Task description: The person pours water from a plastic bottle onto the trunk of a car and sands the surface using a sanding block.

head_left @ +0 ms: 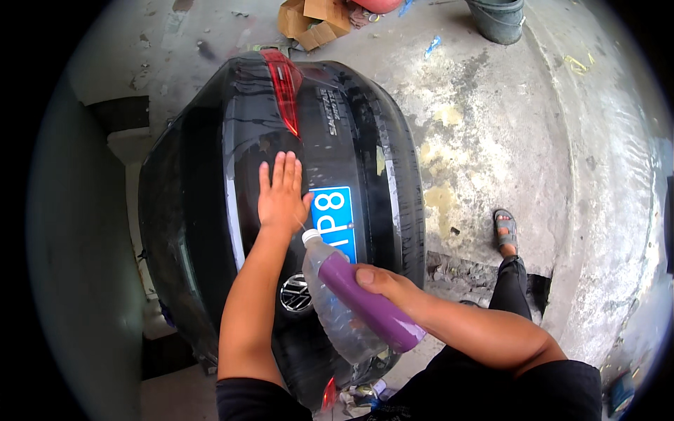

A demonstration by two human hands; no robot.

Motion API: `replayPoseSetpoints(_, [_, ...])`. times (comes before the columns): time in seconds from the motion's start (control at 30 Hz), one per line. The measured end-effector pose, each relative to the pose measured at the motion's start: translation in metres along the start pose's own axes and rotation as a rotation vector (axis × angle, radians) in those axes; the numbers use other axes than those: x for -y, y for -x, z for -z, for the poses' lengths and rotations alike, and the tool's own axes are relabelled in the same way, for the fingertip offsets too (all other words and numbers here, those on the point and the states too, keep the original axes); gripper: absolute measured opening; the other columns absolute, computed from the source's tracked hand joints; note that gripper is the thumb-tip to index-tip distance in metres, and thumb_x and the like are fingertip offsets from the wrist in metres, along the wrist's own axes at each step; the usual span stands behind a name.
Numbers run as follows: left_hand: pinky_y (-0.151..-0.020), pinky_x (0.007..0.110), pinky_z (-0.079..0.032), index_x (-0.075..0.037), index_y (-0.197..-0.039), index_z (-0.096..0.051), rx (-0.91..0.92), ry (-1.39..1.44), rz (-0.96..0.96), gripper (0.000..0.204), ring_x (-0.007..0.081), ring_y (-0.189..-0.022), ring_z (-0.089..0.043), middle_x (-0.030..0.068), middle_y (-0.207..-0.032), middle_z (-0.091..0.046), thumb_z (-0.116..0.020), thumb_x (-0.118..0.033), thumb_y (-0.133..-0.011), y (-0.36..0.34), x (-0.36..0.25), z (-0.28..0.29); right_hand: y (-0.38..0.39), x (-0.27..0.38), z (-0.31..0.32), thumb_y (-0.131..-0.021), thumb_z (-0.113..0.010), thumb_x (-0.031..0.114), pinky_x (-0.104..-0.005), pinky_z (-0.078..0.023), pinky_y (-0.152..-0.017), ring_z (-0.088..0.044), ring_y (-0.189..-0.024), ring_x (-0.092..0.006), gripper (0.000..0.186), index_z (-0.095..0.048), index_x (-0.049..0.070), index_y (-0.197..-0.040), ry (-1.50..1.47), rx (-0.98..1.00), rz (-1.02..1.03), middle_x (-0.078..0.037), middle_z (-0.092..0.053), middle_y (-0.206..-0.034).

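The rear of a black car (253,168) is in front of me, its surface wet or streaked. My left hand (283,200) lies flat on the panel below the red tail light (284,91), fingers stretched out. A clear plastic bottle (324,281) with a wide purple label and white cap is gripped in my right hand (386,284). The bottle tilts, its cap pointing toward my left wrist. A thin line, like a jet of liquid, runs from the cap to that hand. Beside it is a blue number plate (342,235); a round chrome emblem (295,293) sits nearer me.
A grey bucket (497,21) and an open cardboard box (314,21) stand on the stained concrete floor (484,140) beyond the car. A wall (88,259) rises at the left. My sandalled foot (505,228) is right of the car, near a broken floor edge.
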State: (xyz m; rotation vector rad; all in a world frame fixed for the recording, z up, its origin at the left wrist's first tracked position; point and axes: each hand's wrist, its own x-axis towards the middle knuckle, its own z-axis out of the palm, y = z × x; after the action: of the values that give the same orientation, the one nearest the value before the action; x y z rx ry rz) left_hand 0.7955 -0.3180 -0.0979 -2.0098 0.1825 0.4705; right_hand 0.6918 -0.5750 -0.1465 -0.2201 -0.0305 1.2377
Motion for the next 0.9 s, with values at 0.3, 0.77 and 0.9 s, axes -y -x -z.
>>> replayPoseSetpoints(0.3, [-0.124, 0.047, -0.001, -0.008, -0.16, -0.021, 0.102, 0.025, -0.247, 0.068, 0.0272, -0.156, -0.005, 0.007, -0.169, -0.013, -0.033, -0.043, -0.102, 0.124, -0.019, -0.021, -0.011, -0.026, 0.001, -0.089, -0.059, 0.067, -0.0343, -0.056, -0.079, -0.062, -0.1, -0.0203, 0.085, -0.044, 0.001, -0.141, -0.137, -0.069, -0.087, -0.014, -0.058, -0.117])
replayPoseSetpoints(0.77, [-0.125, 0.044, -0.002, -0.004, -0.159, -0.019, 0.076, -0.073, -0.1, 0.075, 0.027, -0.156, -0.005, 0.0109, -0.168, -0.014, -0.035, -0.051, -0.103, -0.058, -0.002, -0.002, -0.01, 0.024, 0.017, -0.091, -0.059, 0.064, -0.0305, -0.053, -0.077, -0.061, -0.095, -0.0169, 0.084, -0.043, -0.001, -0.141, -0.025, 0.056, 0.084, -0.011, -0.061, -0.113])
replayPoseSetpoints(0.9, [-0.125, 0.045, -0.003, -0.004, -0.159, -0.02, 0.109, -0.244, -0.301, 0.071, 0.028, -0.156, -0.007, 0.0107, -0.168, -0.014, -0.032, -0.048, -0.104, -0.001, -0.029, -0.012, -0.009, 0.023, 0.02, -0.092, -0.057, 0.065, -0.0341, -0.054, -0.083, -0.061, -0.103, -0.0195, 0.083, -0.043, 0.0, -0.143, -0.067, -0.015, -0.011, -0.014, -0.059, -0.119])
